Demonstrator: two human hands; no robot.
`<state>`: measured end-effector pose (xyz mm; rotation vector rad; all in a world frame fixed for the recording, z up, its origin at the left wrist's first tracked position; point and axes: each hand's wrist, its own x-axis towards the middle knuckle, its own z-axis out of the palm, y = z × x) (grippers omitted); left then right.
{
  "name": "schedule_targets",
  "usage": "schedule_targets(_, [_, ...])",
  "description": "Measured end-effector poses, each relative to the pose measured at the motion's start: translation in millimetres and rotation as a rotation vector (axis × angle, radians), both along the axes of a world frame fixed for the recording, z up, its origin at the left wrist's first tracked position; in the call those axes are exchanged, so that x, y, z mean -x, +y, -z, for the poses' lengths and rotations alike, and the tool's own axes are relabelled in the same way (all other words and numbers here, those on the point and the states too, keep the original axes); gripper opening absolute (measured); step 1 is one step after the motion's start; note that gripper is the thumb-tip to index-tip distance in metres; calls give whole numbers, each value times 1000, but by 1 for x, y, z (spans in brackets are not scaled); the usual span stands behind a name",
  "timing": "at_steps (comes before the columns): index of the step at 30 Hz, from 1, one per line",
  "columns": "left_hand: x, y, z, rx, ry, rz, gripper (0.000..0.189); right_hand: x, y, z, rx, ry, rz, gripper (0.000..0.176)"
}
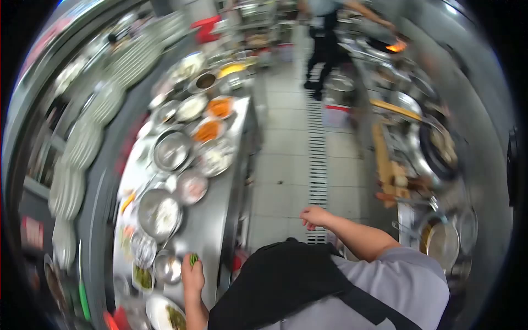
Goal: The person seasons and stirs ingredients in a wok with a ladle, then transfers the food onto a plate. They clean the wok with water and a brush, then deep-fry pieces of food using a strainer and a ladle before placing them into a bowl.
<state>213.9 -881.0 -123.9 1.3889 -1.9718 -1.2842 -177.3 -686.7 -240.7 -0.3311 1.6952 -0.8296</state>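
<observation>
My left hand [192,279] is closed around a small bunch of green vegetable pieces [193,258], whose exact kind is too small to make out. It is over the front of the steel counter, beside a small metal bowl [167,267]. Just left of that bowl are a dish of green vegetable pieces [143,278] and a white oval plate [155,313] bearing more green food. My right hand [314,216] hangs over the tiled aisle with its fingers loosely bent and a little apart; nothing shows in it.
Bowls of ingredients line the steel counter [212,231], among them orange shreds [208,131]. Stacked plates [87,146] fill the left shelf. Pans and a wok [437,148] stand along the right-hand stove. Farther up the aisle, a co-worker [324,44] holds a pan near a flame [396,47].
</observation>
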Motion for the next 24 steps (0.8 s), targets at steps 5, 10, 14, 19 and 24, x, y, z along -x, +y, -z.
schedule_targets(5, [123, -1, -7, -97, -14, 324, 6, 62, 77, -6, 81, 931, -50, 37])
schedule_targets(10, [219, -23, -14, 143, -46, 702, 7, 88, 107, -92, -67, 852, 256, 39])
schedule_targets(14, [294, -19, -35, 58, 18, 834, 7, 128, 128, -103, 50, 816, 510, 37])
schedule_targets(19, [375, -28, -20, -33, 19, 986, 6, 158, 149, -120, -102, 1018, 655, 35])
schedule_targets(24, [456, -68, 16, -77, -54, 1043, 7, 128, 212, -142, -713, 1161, 987, 45])
